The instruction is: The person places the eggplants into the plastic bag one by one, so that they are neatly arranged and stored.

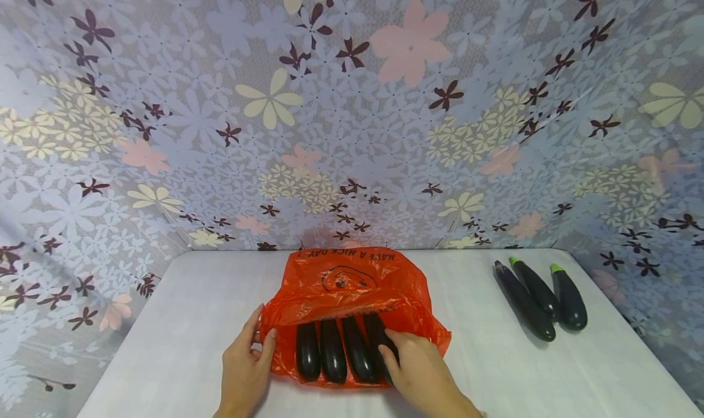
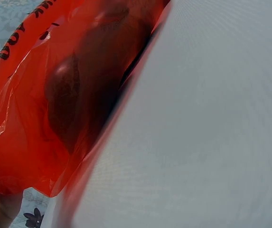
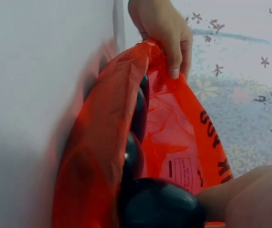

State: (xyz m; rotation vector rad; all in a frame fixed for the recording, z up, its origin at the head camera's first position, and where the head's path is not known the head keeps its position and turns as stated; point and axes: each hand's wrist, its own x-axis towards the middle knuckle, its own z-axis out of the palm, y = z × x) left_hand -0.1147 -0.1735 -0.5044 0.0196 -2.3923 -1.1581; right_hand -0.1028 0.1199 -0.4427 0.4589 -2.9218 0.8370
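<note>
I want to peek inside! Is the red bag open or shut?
Open: the red bag gapes, four eggplants show in its mouth, and the left hand holds its edge.

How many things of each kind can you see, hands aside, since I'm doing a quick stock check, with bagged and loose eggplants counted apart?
Red plastic bag: 1
Bagged eggplants, as far as visible: 4
Loose eggplants: 3
Total: 8

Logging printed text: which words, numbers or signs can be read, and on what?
"HAVE A NICE DAY !", upside down on the red bag.
"YOU" and probably "K", on the bag in the right wrist view.
Boxed print there: too small.
Head view lettering at its mouth: unreadable.
</note>
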